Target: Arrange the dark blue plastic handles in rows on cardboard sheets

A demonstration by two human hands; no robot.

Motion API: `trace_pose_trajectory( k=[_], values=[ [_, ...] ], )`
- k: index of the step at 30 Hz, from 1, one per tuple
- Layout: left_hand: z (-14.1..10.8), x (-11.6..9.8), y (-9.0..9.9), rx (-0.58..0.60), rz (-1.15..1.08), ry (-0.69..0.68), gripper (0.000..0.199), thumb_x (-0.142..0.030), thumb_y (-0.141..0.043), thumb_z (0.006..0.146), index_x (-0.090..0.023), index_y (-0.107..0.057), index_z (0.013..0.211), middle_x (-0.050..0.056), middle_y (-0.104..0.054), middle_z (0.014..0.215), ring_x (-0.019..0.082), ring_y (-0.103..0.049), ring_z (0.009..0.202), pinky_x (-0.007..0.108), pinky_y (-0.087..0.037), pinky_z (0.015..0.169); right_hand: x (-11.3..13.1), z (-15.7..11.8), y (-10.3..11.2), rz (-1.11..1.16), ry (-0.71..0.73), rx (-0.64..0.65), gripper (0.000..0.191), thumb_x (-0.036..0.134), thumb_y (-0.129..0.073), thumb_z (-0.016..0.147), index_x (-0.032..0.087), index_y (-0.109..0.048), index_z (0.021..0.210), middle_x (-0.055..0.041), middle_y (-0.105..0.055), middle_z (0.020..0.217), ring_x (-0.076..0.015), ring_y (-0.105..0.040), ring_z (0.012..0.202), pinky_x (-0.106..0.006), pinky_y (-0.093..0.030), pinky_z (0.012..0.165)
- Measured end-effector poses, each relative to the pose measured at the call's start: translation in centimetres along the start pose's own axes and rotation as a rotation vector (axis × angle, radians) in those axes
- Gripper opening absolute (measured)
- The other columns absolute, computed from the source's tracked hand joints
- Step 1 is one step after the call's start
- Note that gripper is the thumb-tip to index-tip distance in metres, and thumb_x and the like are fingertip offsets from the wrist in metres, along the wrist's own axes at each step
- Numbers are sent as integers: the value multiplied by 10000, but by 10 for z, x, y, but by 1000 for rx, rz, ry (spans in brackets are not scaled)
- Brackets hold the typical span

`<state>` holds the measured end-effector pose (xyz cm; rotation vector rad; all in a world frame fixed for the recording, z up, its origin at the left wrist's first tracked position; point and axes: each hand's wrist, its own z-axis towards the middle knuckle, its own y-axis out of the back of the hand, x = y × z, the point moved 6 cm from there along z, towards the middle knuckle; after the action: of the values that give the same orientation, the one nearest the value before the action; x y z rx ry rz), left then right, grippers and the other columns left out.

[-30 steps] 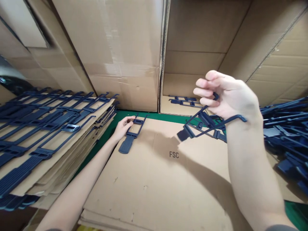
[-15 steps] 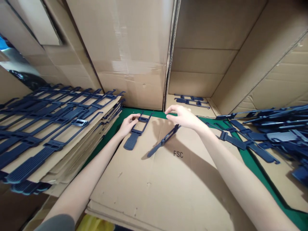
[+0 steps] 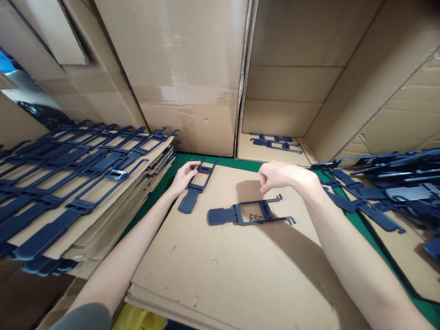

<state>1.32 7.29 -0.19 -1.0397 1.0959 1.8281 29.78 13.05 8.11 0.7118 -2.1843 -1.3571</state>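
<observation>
On the stack of flat cardboard (image 3: 206, 279) in front of me lie two dark blue plastic frames, each with a ribbed flat tab and two hooked rods. My left hand (image 3: 184, 178) rests at the upper left edge of the farther blue plastic frame (image 3: 195, 189), its curled fingers and thumb on that frame's left rod. The nearer blue plastic frame (image 3: 237, 214) lies flat across the printed letters, hooks to the right. Above its hooked end hovers my right hand (image 3: 280, 176), fingers curled downward and apart from the frame. Nothing shows in that hand, though its fingertips are partly hidden.
At left, a layered cardboard pile (image 3: 113, 213) carries several similar frames. More lie in a heap (image 3: 395, 183) at right. Two sit inside the open cardboard box (image 3: 275, 112) at the back. A tall cardboard panel (image 3: 185, 82) stands beside it. Green table surface (image 3: 227, 161) shows between.
The nearer frame, tilted up on edge under my right hand before, now lies flat. My right hand has moved right and its fingers have curled down. My left hand stays in place.
</observation>
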Motion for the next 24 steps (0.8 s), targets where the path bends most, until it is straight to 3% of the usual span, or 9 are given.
trace_pose_trajectory(
  k=[5,7,10,14,20,24],
  values=[
    [-1,-2,0,2,10,3,346,-310,-584,752,-159,-620,1062,82,-640,1177,260,-565,1137,415,-375,1039,24,-11,-15,13,-9,258,212,271,-703,692,171,-612,528,-43,-660,594,-167,-629,581,-268,-456,546],
    [-1,-3,0,2,13,6,357,-315,-585,754,-154,-618,1070,87,-638,1182,262,-562,1141,417,-373,1041,36,-12,-20,-57,-38,281,230,296,-732,685,174,-612,532,-39,-653,577,-178,-638,604,-279,-467,572],
    [-1,-2,0,3,12,6,358,-316,-590,752,-154,-618,1070,90,-637,1185,265,-560,1143,423,-367,1046,49,-8,-19,-152,4,153,171,260,-782,633,170,-647,580,-76,-666,629,-240,-659,697,-318,-476,603],
    [-1,-4,0,-1,-1,-8,358,-310,-594,738,-143,-622,1054,107,-633,1192,274,-555,1153,436,-350,1061,50,5,-17,-139,109,-74,166,134,-719,639,157,-711,803,-149,-700,868,-310,-658,841,-348,-473,630],
    [-1,-7,1,20,-49,-46,365,-275,-584,705,-156,-623,1047,122,-556,1317,291,-461,1277,448,-303,1098,44,23,-12,-26,284,-220,317,111,-515,805,198,-677,1063,-94,-669,1114,-232,-618,1025,-298,-460,804],
    [-2,-7,0,62,-76,-52,423,-252,-599,648,-171,-619,1062,121,-497,1385,305,-473,1266,457,-349,1066,41,24,-10,58,412,-215,352,27,-491,765,157,-701,1015,-91,-671,1116,-222,-596,1059,-277,-439,878]
  ],
)
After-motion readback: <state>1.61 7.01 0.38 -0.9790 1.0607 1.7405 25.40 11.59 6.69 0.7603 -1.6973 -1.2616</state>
